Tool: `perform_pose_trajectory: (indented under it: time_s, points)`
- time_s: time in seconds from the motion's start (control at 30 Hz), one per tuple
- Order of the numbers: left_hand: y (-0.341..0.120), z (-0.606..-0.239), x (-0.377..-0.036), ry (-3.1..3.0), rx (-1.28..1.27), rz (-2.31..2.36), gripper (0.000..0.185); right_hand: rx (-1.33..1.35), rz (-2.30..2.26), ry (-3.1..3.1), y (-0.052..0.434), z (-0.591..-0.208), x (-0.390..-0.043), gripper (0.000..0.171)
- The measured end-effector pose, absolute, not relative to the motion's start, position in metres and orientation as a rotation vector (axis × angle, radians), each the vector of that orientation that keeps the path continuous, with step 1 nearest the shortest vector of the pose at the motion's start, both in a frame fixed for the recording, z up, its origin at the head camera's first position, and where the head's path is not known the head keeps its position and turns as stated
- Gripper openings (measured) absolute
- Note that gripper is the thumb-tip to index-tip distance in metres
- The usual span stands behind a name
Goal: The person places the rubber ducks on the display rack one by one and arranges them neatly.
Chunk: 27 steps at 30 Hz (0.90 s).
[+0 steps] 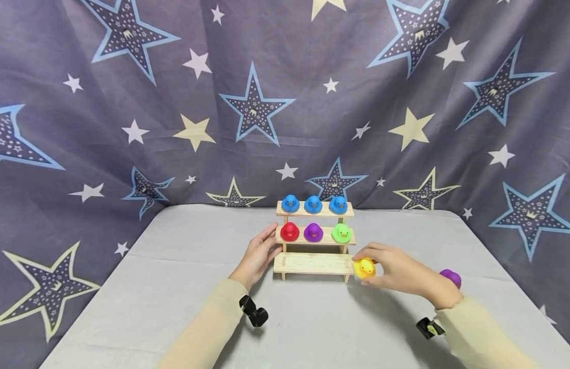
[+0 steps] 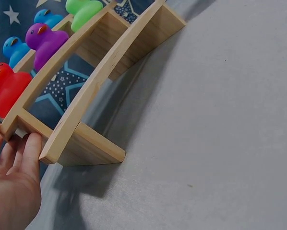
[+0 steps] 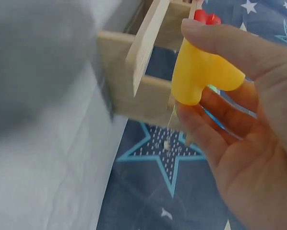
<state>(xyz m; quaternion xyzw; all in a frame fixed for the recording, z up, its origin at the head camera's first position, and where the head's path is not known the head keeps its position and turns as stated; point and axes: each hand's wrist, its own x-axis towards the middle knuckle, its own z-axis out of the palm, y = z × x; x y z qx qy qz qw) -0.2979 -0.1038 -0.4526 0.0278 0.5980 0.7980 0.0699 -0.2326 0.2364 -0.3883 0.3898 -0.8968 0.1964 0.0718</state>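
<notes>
A small three-tier wooden display stand [image 1: 312, 264] is on the grey-covered table. My left hand [image 1: 259, 253] holds its left end by the middle tier; in the left wrist view the fingers [image 2: 30, 155] bend against the side piece. A yellow rubber duck [image 1: 365, 267] is pinched between thumb and fingers of my right hand [image 1: 395, 269], just off the right end of the bottom tier. On the middle tier sit a red duck [image 1: 290, 232], a purple duck [image 1: 313, 232] and a green duck [image 1: 341, 233]. Three blue ducks [image 1: 313, 204] line the top tier.
Another purple duck [image 1: 450, 277] lies on the table to the right, partly hidden behind my right wrist. A dark curtain [image 1: 285, 92] printed with stars hangs behind the table [image 1: 183, 256] and along its sides.
</notes>
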Motion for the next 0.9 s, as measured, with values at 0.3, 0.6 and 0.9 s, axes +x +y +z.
perform_pose_trajectory:
  time_s: [0.3, 0.6, 0.9]
  points:
    - [-0.104, -0.451, -0.297, 1.801, 0.084, 2.403, 0.053, 1.278, 0.637, -2.677, 0.197, -0.387, -0.245, 0.043]
    - [-0.104, -0.451, -0.296, 1.802, 0.066, 2.401, 0.054, 1.389, 0.730, -2.621, 0.154, -0.388, -0.255, 0.045]
    - [-0.105, -0.452, -0.297, 1.805, 0.087, 2.394, 0.053, 1.371, 0.783, -2.556, 0.124, -0.396, -0.263, 0.043]
